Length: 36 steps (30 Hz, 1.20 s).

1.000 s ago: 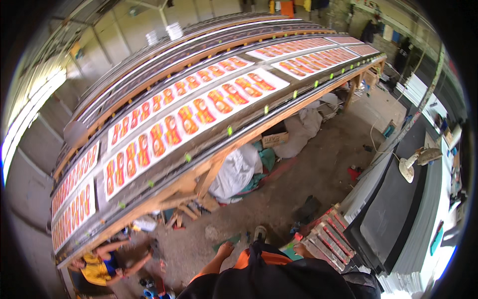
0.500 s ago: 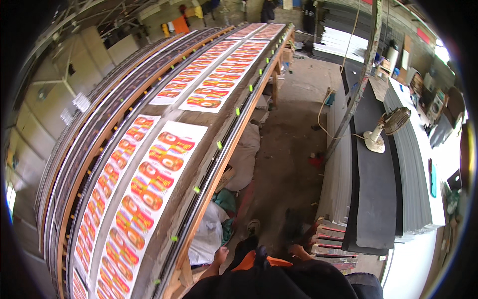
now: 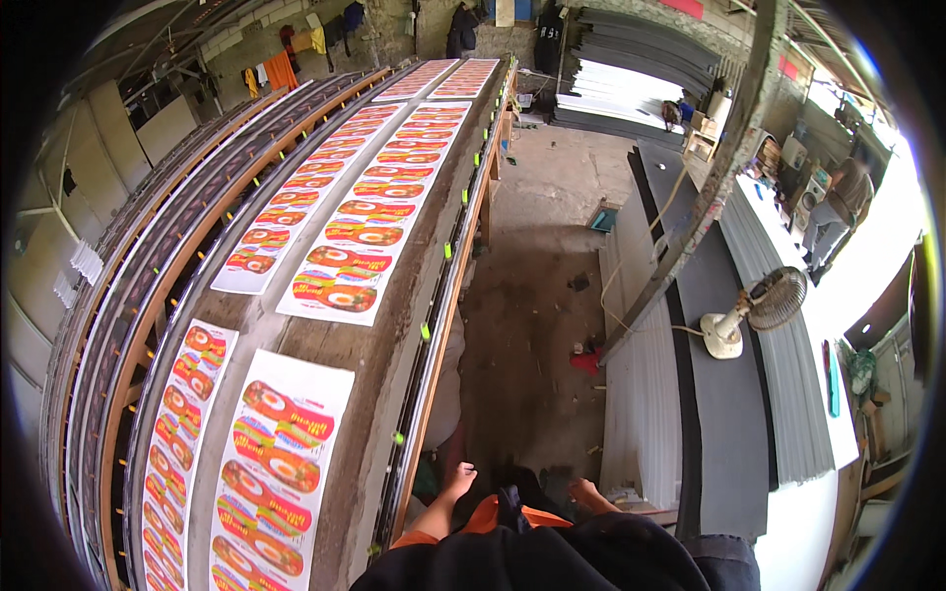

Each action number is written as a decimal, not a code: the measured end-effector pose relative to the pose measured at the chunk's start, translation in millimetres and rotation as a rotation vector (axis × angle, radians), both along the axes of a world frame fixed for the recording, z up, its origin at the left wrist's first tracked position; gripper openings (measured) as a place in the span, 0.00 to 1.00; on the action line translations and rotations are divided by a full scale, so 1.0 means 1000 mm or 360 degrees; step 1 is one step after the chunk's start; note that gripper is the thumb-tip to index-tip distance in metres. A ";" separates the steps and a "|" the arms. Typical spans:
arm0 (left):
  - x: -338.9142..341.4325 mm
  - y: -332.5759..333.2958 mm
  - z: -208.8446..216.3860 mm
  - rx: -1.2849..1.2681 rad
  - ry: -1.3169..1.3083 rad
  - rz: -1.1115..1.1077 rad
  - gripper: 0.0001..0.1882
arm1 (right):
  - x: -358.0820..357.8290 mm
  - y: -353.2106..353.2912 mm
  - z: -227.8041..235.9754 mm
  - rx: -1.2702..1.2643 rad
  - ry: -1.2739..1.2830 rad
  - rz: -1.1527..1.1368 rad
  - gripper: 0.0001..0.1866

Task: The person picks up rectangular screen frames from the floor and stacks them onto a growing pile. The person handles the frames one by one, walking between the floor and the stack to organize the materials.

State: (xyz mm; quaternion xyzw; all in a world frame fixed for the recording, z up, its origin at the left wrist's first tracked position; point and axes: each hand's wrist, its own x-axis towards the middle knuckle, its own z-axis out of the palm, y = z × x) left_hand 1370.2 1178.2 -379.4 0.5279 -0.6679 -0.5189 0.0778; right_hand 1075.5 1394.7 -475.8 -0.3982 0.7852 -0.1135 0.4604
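My left hand point(image 3: 461, 480) hangs low in front of me, its fingers loosely curled with nothing seen in them. It is beside the wooden edge of a long table point(image 3: 325, 347), not touching it. On my other side, my right hand point(image 3: 588, 492) hangs near a stack of pale sheets point(image 3: 636, 404); its fingers are mostly hidden. Printed sheets point(image 3: 266, 468) in red, orange and yellow lie in two rows along the table. Small bright green clips point(image 3: 425, 332) line the rail at the table's side.
A brown floor aisle point(image 3: 532, 325) runs ahead between the table and the stacks. A slanted pole point(image 3: 680, 236) stands at the right, near a white fan point(image 3: 724, 335) on dark sheets point(image 3: 724, 414). More stacked boards point(image 3: 631, 89) stand far back. Another person point(image 3: 840, 212) is at the far right.
I have moved forward along the aisle, and the nearer printed sheets and fan sit lower or closer. Both hands stay low at my sides; a person has come into view at the right.
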 end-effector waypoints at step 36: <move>-0.513 -0.713 -0.039 -0.0180 -0.0087 -0.0025 0.16 | -0.517 -0.630 0.023 0.0064 -0.0210 -0.0930 0.08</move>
